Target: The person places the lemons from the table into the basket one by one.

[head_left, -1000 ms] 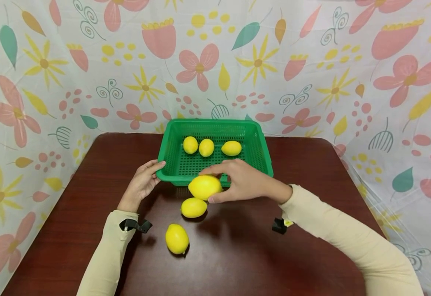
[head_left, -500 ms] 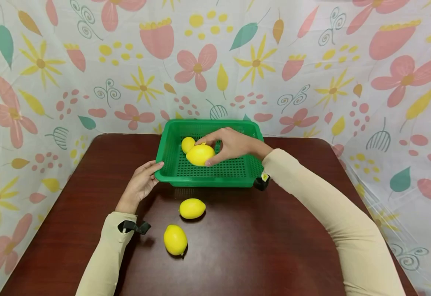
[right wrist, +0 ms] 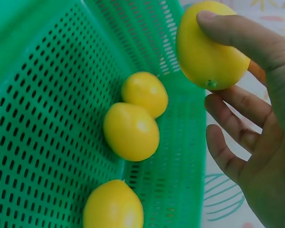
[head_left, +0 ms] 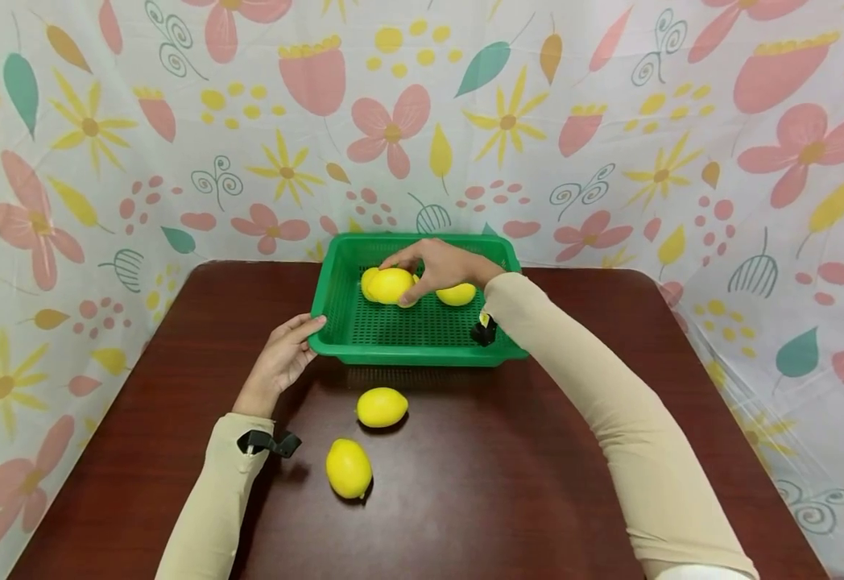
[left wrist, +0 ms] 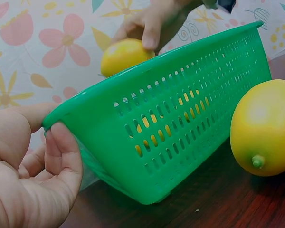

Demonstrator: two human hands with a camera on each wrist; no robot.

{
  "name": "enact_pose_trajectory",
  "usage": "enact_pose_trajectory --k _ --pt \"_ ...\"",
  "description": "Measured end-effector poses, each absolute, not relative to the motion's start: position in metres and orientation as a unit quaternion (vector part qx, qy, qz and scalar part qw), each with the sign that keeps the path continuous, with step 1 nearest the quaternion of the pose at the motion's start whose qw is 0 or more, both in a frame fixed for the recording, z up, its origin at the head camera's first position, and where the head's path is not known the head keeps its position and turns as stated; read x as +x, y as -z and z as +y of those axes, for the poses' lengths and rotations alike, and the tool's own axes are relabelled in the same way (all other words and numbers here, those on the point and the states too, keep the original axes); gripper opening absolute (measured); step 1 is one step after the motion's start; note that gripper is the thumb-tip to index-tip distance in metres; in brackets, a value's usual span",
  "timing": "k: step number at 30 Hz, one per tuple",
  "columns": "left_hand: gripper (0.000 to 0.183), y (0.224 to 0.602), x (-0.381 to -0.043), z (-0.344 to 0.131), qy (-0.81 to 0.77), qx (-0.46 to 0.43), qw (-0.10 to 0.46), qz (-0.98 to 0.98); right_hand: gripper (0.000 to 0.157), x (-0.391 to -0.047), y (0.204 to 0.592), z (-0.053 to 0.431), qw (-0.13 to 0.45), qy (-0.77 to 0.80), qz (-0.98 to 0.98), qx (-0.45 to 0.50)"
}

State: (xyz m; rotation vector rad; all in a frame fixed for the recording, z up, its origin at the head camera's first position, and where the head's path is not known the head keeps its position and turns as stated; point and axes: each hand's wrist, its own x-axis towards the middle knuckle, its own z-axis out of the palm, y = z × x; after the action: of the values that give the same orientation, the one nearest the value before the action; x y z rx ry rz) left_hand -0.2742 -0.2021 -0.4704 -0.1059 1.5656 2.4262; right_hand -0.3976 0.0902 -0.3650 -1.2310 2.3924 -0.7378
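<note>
My right hand pinches a lemon between thumb and fingers, above the inside of a green plastic basket. Three more lemons lie on the basket floor; the right wrist view shows two touching, a far lemon and a middle lemon, with a third lemon nearer. In the head view the held lemon and hand partly hide them. My left hand grips the basket's near left corner, thumb over the rim and fingers below it, as the left wrist view shows.
Two lemons lie on the dark wooden table in front of the basket: one lemon close to it, another lemon nearer the person. A floral-printed curtain hangs behind the table and along its sides.
My right hand has carried its lemon from in front of the basket, over the near rim, to the back part of the basket. The left hand keeps its hold on the corner.
</note>
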Motion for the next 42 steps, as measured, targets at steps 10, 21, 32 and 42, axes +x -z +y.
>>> enact_pose_trajectory --k 10,21,32,42 --pt "0.031 0.473 -0.276 -0.201 -0.837 -0.043 0.126 0.53 0.066 -0.417 0.396 0.084 0.205 0.242 0.86 -0.4" --pt "0.026 0.475 -0.276 -0.2 -0.84 -0.043 0.126 0.526 0.068 -0.42 0.407 0.066 0.229 0.224 0.863 -0.391" --pt "0.024 0.476 -0.276 -0.199 -0.84 -0.043 0.126 0.526 0.069 -0.423 0.418 0.061 0.245 0.194 0.866 -0.391" --pt "0.02 0.472 -0.277 -0.204 -0.839 -0.041 0.116 0.53 0.059 -0.417 0.394 0.062 0.182 0.222 0.864 -0.414"
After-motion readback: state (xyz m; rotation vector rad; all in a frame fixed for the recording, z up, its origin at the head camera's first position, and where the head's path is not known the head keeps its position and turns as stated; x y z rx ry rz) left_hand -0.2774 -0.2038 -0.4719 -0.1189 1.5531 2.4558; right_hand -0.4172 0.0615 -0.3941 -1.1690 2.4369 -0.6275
